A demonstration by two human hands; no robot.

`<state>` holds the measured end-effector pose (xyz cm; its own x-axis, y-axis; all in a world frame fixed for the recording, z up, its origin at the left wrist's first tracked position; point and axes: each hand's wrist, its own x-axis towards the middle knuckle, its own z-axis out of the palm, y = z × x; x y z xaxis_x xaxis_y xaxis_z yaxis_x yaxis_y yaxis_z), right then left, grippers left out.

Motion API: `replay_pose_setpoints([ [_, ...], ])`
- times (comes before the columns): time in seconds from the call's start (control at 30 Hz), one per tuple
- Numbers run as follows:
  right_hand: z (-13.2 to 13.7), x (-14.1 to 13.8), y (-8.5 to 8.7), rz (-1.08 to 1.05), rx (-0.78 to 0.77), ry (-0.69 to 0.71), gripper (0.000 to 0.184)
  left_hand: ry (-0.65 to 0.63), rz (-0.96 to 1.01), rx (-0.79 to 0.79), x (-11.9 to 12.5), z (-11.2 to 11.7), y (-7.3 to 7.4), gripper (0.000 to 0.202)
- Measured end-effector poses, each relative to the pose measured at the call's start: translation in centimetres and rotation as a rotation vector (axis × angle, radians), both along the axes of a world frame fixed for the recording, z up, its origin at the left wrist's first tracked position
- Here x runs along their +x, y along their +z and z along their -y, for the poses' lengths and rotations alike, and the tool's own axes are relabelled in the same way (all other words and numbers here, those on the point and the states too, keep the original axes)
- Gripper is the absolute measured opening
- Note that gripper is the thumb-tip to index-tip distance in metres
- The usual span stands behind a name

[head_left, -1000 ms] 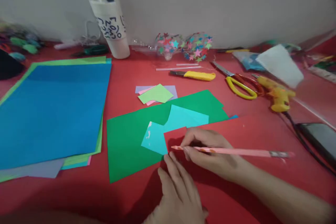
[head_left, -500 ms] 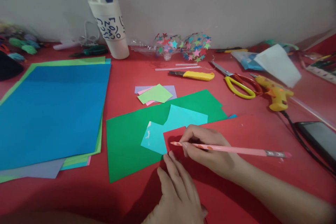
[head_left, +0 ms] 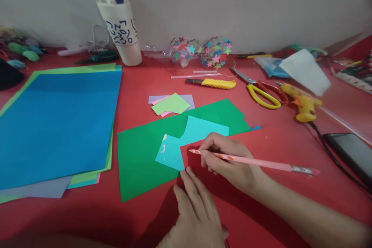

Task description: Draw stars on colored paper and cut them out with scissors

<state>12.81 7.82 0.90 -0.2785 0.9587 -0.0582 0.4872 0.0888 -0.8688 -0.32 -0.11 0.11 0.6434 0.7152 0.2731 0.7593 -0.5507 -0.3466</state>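
Observation:
My right hand (head_left: 229, 161) grips a long pink pencil (head_left: 255, 162), its tip resting near the top left corner of a red paper sheet (head_left: 276, 143). My left hand (head_left: 197, 213) lies flat on the same red sheet, fingers stretched toward its left edge. Under the red sheet sits a light turquoise paper piece (head_left: 188, 137), which lies on a green sheet (head_left: 142, 155).
A stack of large sheets with blue on top (head_left: 55, 124) fills the left. Small paper scraps (head_left: 171, 104), a yellow box cutter (head_left: 213, 83), yellow scissors (head_left: 261, 93), a yellow glue gun (head_left: 302, 102), a phone (head_left: 351, 153) and a white tumbler (head_left: 120, 27) lie around.
The pencil tip and my right hand have slid a little up the red sheet toward its top edge. My left hand has stayed in place.

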Motion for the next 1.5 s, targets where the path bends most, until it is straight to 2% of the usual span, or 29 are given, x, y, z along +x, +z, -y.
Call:
replay_pose_setpoints([
  [0.3, 0.1, -0.1, 0.0, 0.049, 0.136, 0.034, 0.012, -0.037, -0.035, 0.016, -0.3, -0.2, 0.0, 0.069],
  [0.6, 0.0, -0.3, 0.4, 0.023, 0.075, 0.015, 0.012, -0.004, -0.008, 0.088, 0.1, 0.5, -0.9, 0.063],
  [0.83, -0.1, -0.2, 0.4, 0.001, 0.064, 0.008, 0.012, -0.017, 0.005, 0.088, 0.1, 0.4, -0.9, 0.063],
  [1.03, -0.2, 0.0, 0.0, -0.098, -0.04, -0.021, 0.011, -0.021, 0.016, 0.072, 0.1, 0.4, -0.8, 0.059],
  [1.27, -0.2, 0.0, 0.0, -0.042, -0.011, 0.03, 0.011, -0.009, 0.004, 0.08, 0.3, 0.5, -0.9, 0.056],
  [1.5, -0.1, 0.1, 0.0, -0.033, -0.005, -0.005, 0.012, -0.015, -0.006, 0.081, 0.3, 0.6, -1.1, 0.056],
])
